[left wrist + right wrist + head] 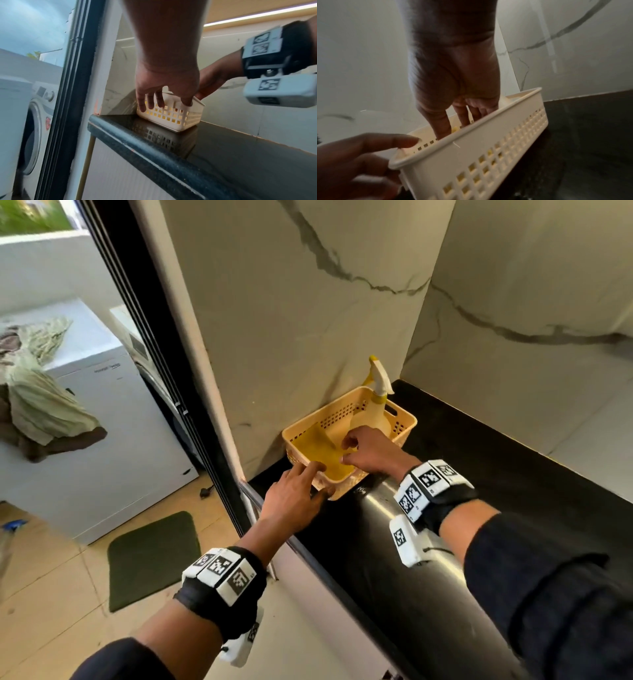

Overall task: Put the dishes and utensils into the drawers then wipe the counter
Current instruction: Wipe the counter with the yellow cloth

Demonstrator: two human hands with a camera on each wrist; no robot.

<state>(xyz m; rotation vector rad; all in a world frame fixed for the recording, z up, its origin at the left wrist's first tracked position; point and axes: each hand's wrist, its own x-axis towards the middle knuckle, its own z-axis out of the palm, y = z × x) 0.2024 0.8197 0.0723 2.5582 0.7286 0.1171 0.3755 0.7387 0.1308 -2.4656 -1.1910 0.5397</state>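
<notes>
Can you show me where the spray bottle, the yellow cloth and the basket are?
spray bottle (371,419): head view, on its pale body.
yellow cloth (317,448): head view, on its flat middle.
basket (407,419): head view, on its right rim.

The counter (496,460) is a glossy black slab with a rounded front edge, set into a corner of white marble-veined wall; its polished top mirrors what stands on it. A pale perforated plastic basket (406,421) sits directly on the counter, tucked into that far corner beside both walls; its lattice side shows as a reflection in the black surface in the left wrist view. Beyond the counter's end the tiled floor (51,594) carries a dark green mat (152,559) and a white appliance (102,440), well apart from the basket.
</notes>
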